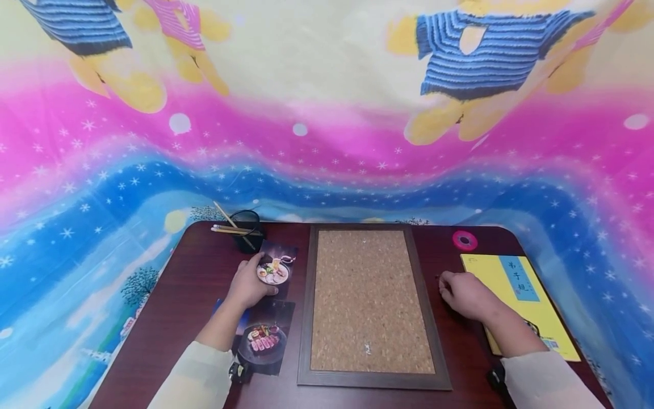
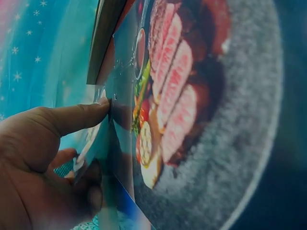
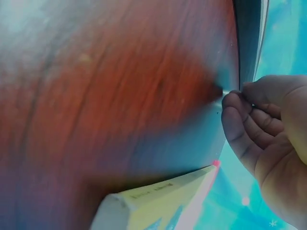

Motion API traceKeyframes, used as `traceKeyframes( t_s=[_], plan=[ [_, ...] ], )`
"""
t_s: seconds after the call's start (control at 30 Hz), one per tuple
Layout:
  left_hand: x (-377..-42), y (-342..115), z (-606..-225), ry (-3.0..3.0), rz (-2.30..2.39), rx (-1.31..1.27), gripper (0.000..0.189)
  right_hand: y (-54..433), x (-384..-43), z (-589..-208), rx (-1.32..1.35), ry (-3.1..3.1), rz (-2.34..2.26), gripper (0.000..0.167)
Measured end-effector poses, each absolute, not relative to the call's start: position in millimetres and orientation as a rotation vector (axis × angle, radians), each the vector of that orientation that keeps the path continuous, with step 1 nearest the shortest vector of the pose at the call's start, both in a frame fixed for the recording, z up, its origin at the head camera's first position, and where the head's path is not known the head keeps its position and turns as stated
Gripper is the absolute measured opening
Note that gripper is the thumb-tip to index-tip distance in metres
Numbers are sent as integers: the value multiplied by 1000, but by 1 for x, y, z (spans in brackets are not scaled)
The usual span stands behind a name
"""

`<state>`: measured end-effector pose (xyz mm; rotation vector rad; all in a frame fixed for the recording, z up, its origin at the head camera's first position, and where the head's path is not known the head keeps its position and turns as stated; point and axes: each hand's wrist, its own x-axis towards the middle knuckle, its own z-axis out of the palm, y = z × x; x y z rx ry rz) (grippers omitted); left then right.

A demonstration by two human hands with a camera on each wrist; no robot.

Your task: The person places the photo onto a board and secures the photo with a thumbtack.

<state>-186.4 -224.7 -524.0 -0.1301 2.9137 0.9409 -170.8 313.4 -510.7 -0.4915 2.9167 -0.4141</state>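
My left hand pinches the food photo of a noodle bowl at its left side, the thumb over its lower part. In the left wrist view the thumb and fingers of that hand stand on either side of the print's edge. Just nearer lies a second photo, of sliced steak on a dark plate. My right hand, between the corkboard and a yellow book, pinches a tiny pin-like thing at its fingertips; its exact kind I cannot tell.
A black mesh pen cup lies tipped at the back left with pencils sticking out. At the back right sits a pink roll of tape. A printed cloth hangs behind the dark red table.
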Motion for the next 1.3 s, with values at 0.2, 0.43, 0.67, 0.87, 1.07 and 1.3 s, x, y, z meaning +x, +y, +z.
traceKeyframes(
  t_s=[0.2, 0.43, 0.67, 0.87, 1.07, 1.3],
  plan=[
    [-185, -227, -526, 2898, 1020, -80, 109, 315, -168, -513, -513, 2904, -459, 9],
    [-181, -224, -523, 2871, 1122, -86, 107, 316, -165, -512, -518, 2901, -501, 4],
    [-178, -222, -522, 2848, 1193, -114, 105, 318, -163, -511, -484, 2887, -498, 5],
    [-179, -223, -522, 2836, 1255, -111, 106, 319, -162, -509, -435, 2894, -527, 4],
    [-178, -222, -517, 2808, 1348, -103, 107, 319, -163, -510, -441, 2872, -594, 3],
    [-178, -215, -517, 2798, 1398, -46, 105, 321, -164, -510, -474, 2903, -627, 6]
  ],
)
